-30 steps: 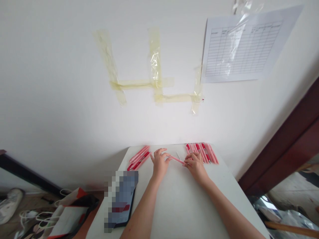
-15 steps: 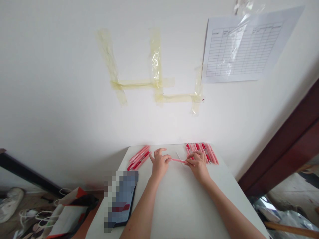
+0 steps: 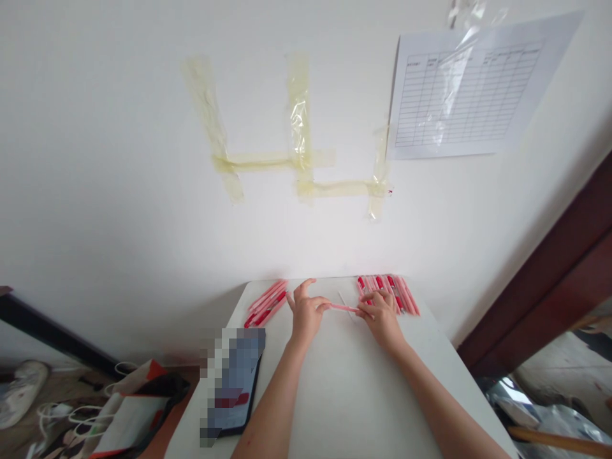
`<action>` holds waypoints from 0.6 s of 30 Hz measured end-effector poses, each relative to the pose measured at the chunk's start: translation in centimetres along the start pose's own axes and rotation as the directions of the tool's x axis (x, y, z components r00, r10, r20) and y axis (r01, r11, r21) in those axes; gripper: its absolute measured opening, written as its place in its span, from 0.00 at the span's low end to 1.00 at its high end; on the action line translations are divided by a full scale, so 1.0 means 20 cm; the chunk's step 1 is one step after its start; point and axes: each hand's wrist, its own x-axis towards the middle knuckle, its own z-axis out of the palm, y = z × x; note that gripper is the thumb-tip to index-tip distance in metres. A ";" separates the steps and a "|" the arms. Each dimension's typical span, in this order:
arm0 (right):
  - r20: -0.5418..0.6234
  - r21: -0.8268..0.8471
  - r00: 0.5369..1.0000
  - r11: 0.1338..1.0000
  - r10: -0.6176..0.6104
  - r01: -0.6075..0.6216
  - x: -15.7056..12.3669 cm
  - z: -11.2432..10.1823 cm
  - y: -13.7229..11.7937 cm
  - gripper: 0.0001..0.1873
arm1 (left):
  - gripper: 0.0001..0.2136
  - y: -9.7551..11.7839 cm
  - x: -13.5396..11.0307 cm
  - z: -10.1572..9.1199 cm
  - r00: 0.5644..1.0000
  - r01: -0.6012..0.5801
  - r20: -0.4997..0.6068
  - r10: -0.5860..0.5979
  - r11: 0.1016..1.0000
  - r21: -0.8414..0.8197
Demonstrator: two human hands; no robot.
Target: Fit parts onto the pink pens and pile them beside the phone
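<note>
Between my two hands a slim pink pen [image 3: 343, 307] is held level above the white table [image 3: 354, 389]. My left hand [image 3: 306, 317] pinches its left end between thumb and forefinger, the other fingers lifted. At the right end, my right hand [image 3: 381, 317] closes its fingertips on the pen; both ends are hidden in the fingers. Just behind the pen lies a thin white stick [image 3: 342, 298], perhaps a pen refill. Several pink and red pens [image 3: 268, 303] lie slanted beside my left hand. A wider row of similar pens [image 3: 404, 294] lies behind my right hand, partly covered by it.
A phone [image 3: 234, 389], its screen blurred out, lies at the table's left edge. The white wall [image 3: 268, 236] rises right behind the table, with yellowed tape [image 3: 300, 127] and a printed sheet [image 3: 468, 95] on it. A paper bag [image 3: 129, 414] stands on the floor at left.
Both hands keep their pinch on the pen, which has barely moved. The raised fingers of my left hand have shifted slightly upward.
</note>
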 end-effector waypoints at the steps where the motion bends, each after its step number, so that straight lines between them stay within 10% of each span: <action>1: -0.005 -0.002 1.000 1.000 0.002 -0.002 0.00 0.00 0.00 0.08 | 0.04 0.00 0.00 0.00 1.000 -0.002 0.001 0.002 1.000 -0.003; 18: -0.021 0.068 0.999 0.997 0.044 -0.043 0.00 0.03 0.00 0.12 | 0.10 0.00 -0.01 0.04 1.000 -0.004 0.016 0.003 0.996 0.090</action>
